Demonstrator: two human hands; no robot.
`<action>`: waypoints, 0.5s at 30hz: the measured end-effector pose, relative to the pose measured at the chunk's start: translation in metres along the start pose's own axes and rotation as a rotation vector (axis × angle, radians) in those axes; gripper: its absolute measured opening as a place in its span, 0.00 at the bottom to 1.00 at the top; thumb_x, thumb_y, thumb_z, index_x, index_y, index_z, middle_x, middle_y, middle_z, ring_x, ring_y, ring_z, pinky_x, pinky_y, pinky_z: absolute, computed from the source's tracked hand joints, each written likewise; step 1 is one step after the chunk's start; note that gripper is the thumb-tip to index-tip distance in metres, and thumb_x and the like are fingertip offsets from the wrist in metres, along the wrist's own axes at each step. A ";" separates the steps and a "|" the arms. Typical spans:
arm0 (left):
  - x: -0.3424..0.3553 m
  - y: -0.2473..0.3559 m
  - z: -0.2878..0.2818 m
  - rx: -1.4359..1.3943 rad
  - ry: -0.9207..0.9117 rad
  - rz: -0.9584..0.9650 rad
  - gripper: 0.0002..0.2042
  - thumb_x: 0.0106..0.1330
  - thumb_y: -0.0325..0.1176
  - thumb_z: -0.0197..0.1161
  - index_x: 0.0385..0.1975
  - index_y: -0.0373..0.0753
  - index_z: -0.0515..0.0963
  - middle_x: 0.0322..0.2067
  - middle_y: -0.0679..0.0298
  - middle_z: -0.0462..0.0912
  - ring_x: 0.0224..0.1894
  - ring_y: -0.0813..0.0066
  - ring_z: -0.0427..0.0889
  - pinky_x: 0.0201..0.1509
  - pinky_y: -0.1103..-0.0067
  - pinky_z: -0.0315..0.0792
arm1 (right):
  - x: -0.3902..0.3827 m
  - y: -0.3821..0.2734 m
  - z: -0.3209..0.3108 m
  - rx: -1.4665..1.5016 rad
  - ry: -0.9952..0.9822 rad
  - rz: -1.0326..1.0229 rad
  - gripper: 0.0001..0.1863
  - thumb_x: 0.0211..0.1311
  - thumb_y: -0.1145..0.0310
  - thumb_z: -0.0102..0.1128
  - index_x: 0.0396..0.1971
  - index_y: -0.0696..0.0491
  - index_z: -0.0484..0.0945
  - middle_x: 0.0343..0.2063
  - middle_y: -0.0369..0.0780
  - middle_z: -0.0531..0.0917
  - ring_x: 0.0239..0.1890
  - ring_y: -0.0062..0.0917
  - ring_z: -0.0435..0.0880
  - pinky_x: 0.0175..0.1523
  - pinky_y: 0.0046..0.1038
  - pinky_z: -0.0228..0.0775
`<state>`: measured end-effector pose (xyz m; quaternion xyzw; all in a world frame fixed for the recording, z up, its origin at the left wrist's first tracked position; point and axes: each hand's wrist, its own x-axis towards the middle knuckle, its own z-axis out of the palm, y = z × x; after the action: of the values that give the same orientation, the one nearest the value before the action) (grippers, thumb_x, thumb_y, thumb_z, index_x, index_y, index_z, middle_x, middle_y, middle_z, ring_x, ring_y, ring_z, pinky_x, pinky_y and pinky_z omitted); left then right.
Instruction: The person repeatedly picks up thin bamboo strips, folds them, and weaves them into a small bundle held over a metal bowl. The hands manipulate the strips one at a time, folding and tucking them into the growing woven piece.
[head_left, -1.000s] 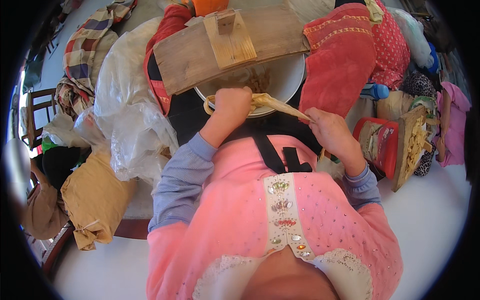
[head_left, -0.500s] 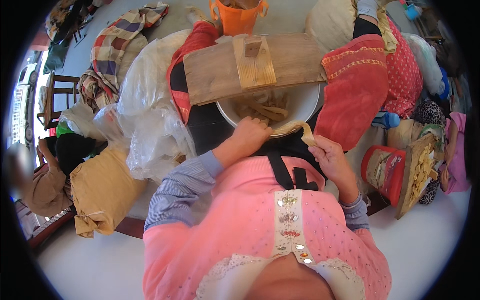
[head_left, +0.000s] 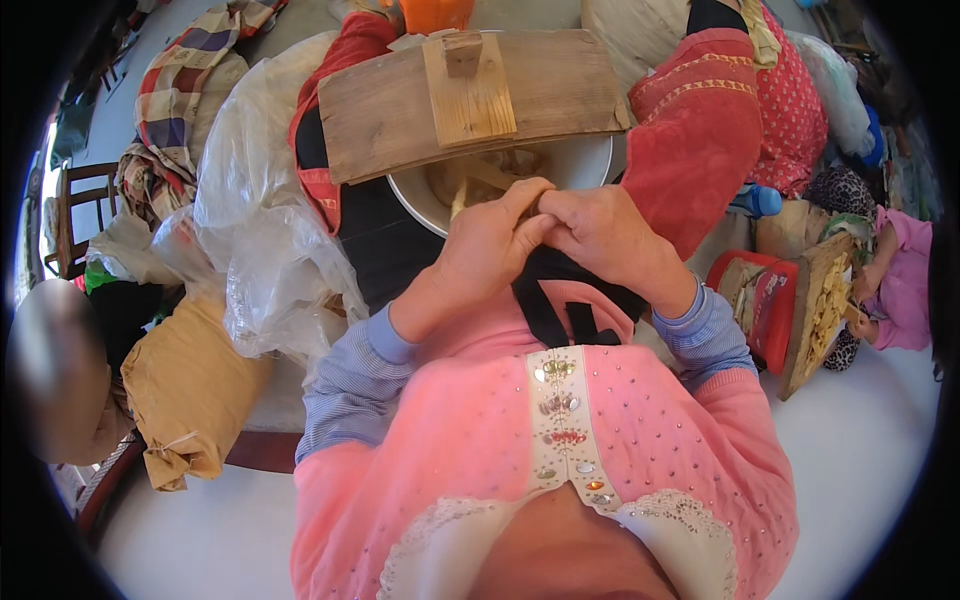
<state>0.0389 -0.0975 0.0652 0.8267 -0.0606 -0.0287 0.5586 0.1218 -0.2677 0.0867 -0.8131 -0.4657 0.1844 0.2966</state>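
My left hand [head_left: 487, 238] and my right hand [head_left: 608, 232] meet at the near rim of a white basin [head_left: 417, 207], fingertips touching. Both are closed. A pale tan, limp, flat strip [head_left: 459, 197] hangs from the left fingers into the basin. My right fingers stay pinched as they were on the strip's other end; the part between the hands is hidden. More tan strips [head_left: 515, 160] lie in the basin, partly covered. Across its top rests a wooden board [head_left: 370, 105] with a small wooden block [head_left: 462, 55] fixed on it.
Clear plastic sheeting [head_left: 280, 240] and a tan cloth sack [head_left: 195, 380] lie at left. To the right are a blue bottle [head_left: 763, 200], a red container [head_left: 740, 285] and a tilted board [head_left: 815, 320] bearing yellowish pieces. An orange bucket [head_left: 437, 14] stands beyond the basin.
My right hand has moved left and up to meet my left hand, bringing its end of the strip along. The whole view has shifted, with the basin and board higher in it.
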 end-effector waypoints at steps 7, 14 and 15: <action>-0.023 -0.017 -0.014 -0.063 0.058 -0.206 0.09 0.66 0.32 0.58 0.40 0.34 0.78 0.23 0.55 0.77 0.24 0.60 0.75 0.30 0.74 0.68 | -0.007 0.007 -0.005 -0.190 0.075 0.031 0.12 0.57 0.61 0.62 0.26 0.51 0.71 0.17 0.41 0.75 0.22 0.39 0.78 0.27 0.38 0.66; 0.002 0.006 -0.003 0.516 0.230 0.229 0.15 0.57 0.31 0.63 0.44 0.37 0.76 0.32 0.56 0.79 0.37 0.56 0.79 0.42 0.66 0.71 | -0.001 0.002 -0.002 -0.233 0.158 0.039 0.17 0.58 0.55 0.62 0.22 0.52 0.69 0.15 0.41 0.76 0.21 0.39 0.78 0.23 0.36 0.67; 0.008 0.013 0.005 0.547 0.289 0.276 0.16 0.55 0.31 0.65 0.43 0.37 0.75 0.33 0.55 0.80 0.39 0.55 0.79 0.44 0.65 0.71 | 0.003 -0.004 -0.005 -0.155 0.186 0.051 0.17 0.58 0.56 0.62 0.22 0.52 0.69 0.16 0.42 0.77 0.21 0.40 0.79 0.22 0.36 0.67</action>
<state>0.0453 -0.1075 0.0756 0.9255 -0.0976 0.1821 0.3175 0.1230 -0.2653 0.0929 -0.8588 -0.4281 0.0794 0.2701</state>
